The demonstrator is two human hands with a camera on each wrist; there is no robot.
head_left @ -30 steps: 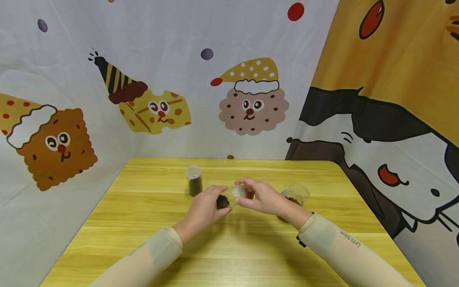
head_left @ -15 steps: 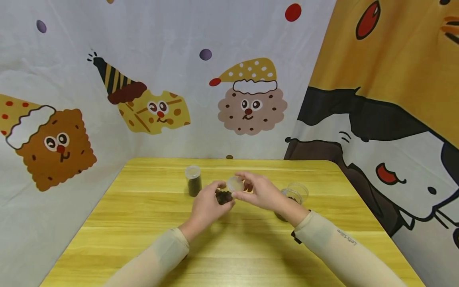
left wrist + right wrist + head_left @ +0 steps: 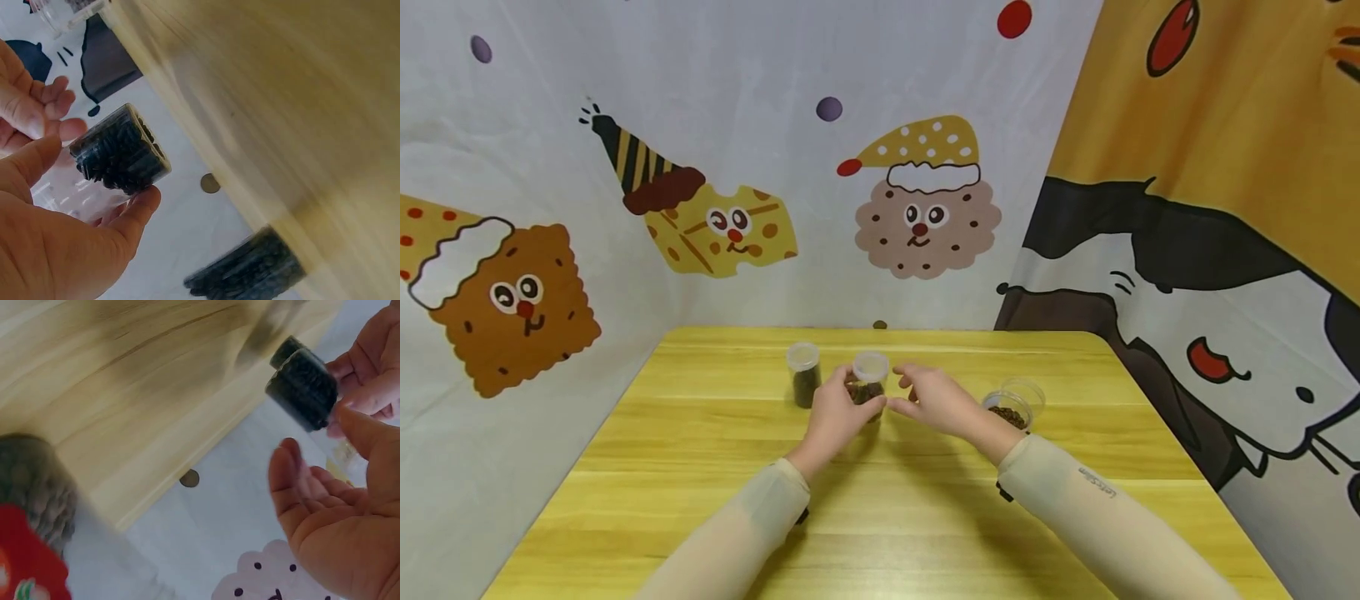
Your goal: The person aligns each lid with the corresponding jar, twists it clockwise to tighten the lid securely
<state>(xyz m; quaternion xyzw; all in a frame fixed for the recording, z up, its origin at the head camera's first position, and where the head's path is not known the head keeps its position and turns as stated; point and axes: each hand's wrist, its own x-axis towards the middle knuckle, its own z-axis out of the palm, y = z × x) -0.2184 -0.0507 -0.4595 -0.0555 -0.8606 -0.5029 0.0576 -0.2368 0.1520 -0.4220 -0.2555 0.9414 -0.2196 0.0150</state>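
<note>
My left hand [image 3: 838,417] grips a small clear jar [image 3: 870,385] around its side, thumb and fingers curled about it. The jar stands upright, a whitish lid [image 3: 871,365] on top. Dark, bean-like pieces fill its lower part, as the left wrist view shows on the held jar [image 3: 119,153]. Just right of it, my right hand [image 3: 936,402] is spread with fingers loosely bent, nothing between them. The right wrist view has that hand [image 3: 337,519] apart from the dark-filled jar [image 3: 304,389].
A second lidded jar [image 3: 806,379] of dark contents stands left of the held one. At right is an open jar [image 3: 1009,410] of brown pieces, a clear round lid [image 3: 1028,395] by its rim. Everything is on a wooden table [image 3: 880,517] against a cartoon-printed cloth.
The jar was tilted sideways between both hands; it now stands upright in the left hand. My right hand has let go of its lid end and drawn slightly right.
</note>
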